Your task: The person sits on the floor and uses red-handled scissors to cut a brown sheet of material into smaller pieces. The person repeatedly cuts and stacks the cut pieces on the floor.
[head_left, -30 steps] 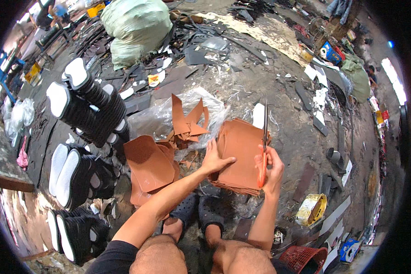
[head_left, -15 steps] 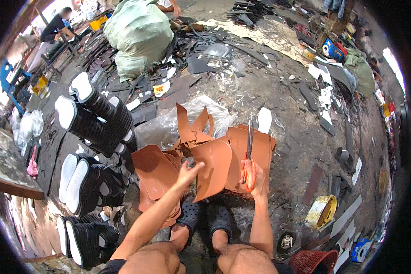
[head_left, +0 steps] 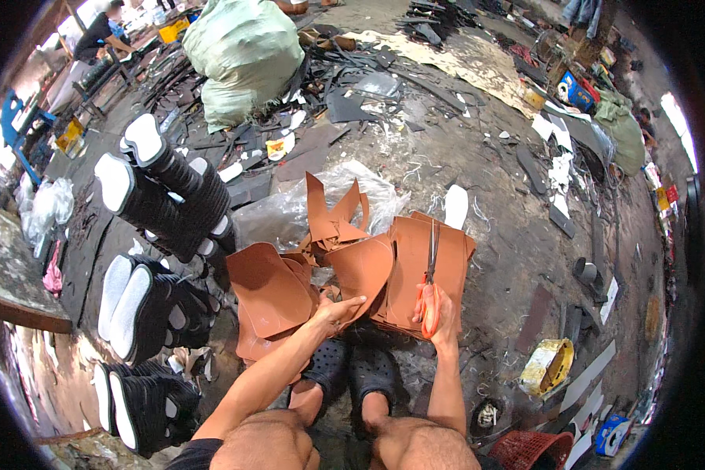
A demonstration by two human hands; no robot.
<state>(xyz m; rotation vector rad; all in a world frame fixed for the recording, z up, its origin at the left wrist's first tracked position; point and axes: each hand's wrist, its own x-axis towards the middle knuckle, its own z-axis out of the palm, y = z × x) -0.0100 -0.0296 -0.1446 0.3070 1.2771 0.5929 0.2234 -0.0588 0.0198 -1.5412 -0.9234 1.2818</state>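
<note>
My left hand [head_left: 340,312] grips the lower edge of a curved brown leather-like sheet [head_left: 366,262], thumb on top. Orange-handled scissors [head_left: 431,270] are in my right hand [head_left: 441,315]; their blades point away from me over a stack of brown sheets [head_left: 415,239]. The blades look closed or nearly so and stand apart from the held sheet. Left of my left hand lies a pile of cut brown pieces [head_left: 266,290] with faint outlines drawn on them. Narrow brown offcuts [head_left: 338,218] are heaped just beyond the held sheet.
Stacked black soles with white tops [head_left: 129,305] stand on the left. Clear plastic [head_left: 290,215] lies behind the offcuts, and a large pale green sack [head_left: 243,63] stands farther back. A yellow container [head_left: 547,368] and red basket [head_left: 531,453] sit at the right. Dark scraps litter the floor.
My left hand has come down and right and now grips the sheet's lower edge, where before it was beside the sheet's left side. The scissors stay in my right hand, slightly lower.
</note>
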